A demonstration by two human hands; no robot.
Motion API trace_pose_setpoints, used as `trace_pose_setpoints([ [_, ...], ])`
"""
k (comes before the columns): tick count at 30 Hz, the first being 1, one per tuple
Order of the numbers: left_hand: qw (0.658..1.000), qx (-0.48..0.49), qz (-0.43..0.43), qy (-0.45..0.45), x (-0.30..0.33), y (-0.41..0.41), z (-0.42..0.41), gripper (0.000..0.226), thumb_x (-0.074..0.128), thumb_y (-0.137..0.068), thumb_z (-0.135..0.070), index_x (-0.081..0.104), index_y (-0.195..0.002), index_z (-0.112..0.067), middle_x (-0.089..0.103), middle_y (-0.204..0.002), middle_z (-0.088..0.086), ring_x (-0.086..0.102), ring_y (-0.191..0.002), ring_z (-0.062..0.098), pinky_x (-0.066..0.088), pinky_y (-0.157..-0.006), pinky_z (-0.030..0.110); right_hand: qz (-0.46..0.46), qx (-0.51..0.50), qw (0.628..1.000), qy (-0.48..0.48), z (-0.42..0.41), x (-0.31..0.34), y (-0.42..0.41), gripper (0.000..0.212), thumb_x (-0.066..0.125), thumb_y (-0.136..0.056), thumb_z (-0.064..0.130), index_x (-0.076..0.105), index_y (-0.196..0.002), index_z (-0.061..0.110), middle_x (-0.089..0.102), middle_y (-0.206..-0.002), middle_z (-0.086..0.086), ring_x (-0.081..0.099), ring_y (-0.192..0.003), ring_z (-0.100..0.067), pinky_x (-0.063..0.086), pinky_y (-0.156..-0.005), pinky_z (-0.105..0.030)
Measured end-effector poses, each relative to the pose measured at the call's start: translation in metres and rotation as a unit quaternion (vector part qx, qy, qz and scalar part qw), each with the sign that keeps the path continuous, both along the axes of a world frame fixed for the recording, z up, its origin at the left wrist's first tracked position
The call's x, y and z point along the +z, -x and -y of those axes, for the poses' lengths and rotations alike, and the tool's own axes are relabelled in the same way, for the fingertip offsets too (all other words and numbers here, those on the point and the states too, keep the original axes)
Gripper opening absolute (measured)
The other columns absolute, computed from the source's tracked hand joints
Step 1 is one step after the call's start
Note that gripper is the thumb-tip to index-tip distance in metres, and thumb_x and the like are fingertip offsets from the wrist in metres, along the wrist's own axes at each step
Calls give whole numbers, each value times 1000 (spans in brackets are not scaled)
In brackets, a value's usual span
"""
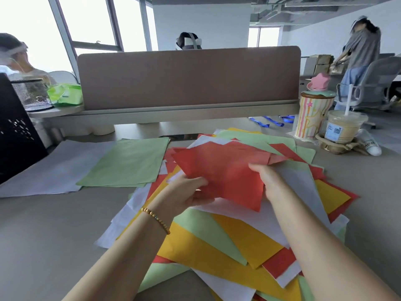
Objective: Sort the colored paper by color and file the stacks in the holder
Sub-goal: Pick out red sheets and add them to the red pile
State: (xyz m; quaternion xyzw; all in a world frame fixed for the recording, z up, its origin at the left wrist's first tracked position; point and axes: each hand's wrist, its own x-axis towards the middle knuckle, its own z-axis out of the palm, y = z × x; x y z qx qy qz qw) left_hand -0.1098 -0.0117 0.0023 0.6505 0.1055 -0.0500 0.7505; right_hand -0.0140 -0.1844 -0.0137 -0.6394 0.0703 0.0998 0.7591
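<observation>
Both hands, left hand and right hand, grasping 1 red sheet lifted above the mixed pile on the bench. Best kept flat, pulled free without dragging neighbours, then laid as a new red stack beside the green stack and white stack at far left.

A brown divider panel stood across the grey desk. Behind it, tall windows let in bright daylight beside a white wall. A grey office chair stood to the right.
</observation>
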Motion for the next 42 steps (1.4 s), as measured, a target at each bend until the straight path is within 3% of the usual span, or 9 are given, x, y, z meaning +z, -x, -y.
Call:
trace_pose_setpoints([
  [4,997,-10,29,73,4,0,-19,44,42,-90,-54,61,-103,-16,68,-88,6,67,-80,21,58,-74,36,8,-35,999,23,11,-5,-12,24,49,-89,-5,55,-75,13,68,-75,-8,54,-60,-15,43,-56,-23],
  [8,982,87,4,169,0,-2,-64,75,24,-86,-72,50,-115,-8,65,-70,15,67,-55,27,56,-49,32,9,49,999,15,20,-2,-10,18,48,-90,-1,63,-96,9,66,-55,-1,61,-41,-10,46,-40,-15],
  [15,993,87,-38,68,-8,-4,-75,47,43,-93,-50,58,-101,-7,70,-78,7,66,-49,13,53,-51,23,-5,289,953,89,22,13,6,19,49,-95,15,66,-98,8,73,-82,-8,70,-68,-18,57,-67,-27],
  [23,989,113,-15,-89,-19,-10,-62,22,61,-90,-17,64,-108,-4,70,-84,9,66,-62,17,58,-66,30,66,192,930,307,0,6,4,18,55,-91,14,64,-100,1,68,-90,-15,62,-76,-25,51,-74,-33],
  [27,965,180,45,-185,-1,-15,-52,14,55,-92,-13,66,-96,-6,63,-82,10,58,-72,22,48,-75,34,168,137,899,380,-12,19,9,23,48,-94,10,64,-104,-2,60,-79,-7,50,-71,-18,34,-54,-21],
  [34,912,284,261,-139,88,3,-35,26,57,-91,-33,60,-70,-19,57,-78,8,51,-73,18,42,-66,33,374,-80,913,141,-30,78,32,21,44,-97,18,54,-89,2,39,-65,-3,33,-58,-10,31,-56,-22],
  [36,900,299,290,-127,102,9,-31,28,58,-89,-39,60,-72,-17,54,-75,8,49,-70,18,42,-64,33,389,-98,913,75,-33,90,43,27,47,-96,22,54,-99,-4,51,-82,-20,43,-65,-16,35,-59,-15],
  [39,898,293,303,-126,105,16,-29,30,57,-88,-45,61,-77,-17,51,-73,6,48,-68,18,44,-63,34,386,-89,917,36,-34,95,52,33,53,-94,29,51,-120,10,61,-111,-3,56,-93,-8,38,-70,2],
  [42,905,282,304,-98,94,20,-25,18,60,-88,-42,62,-88,-24,65,-86,0,63,-79,17,55,-75,39,390,-71,916,63,-33,92,54,57,56,-92,32,32,-139,9,51,-133,-1,51,-118,-8,39,-95,-10],
])
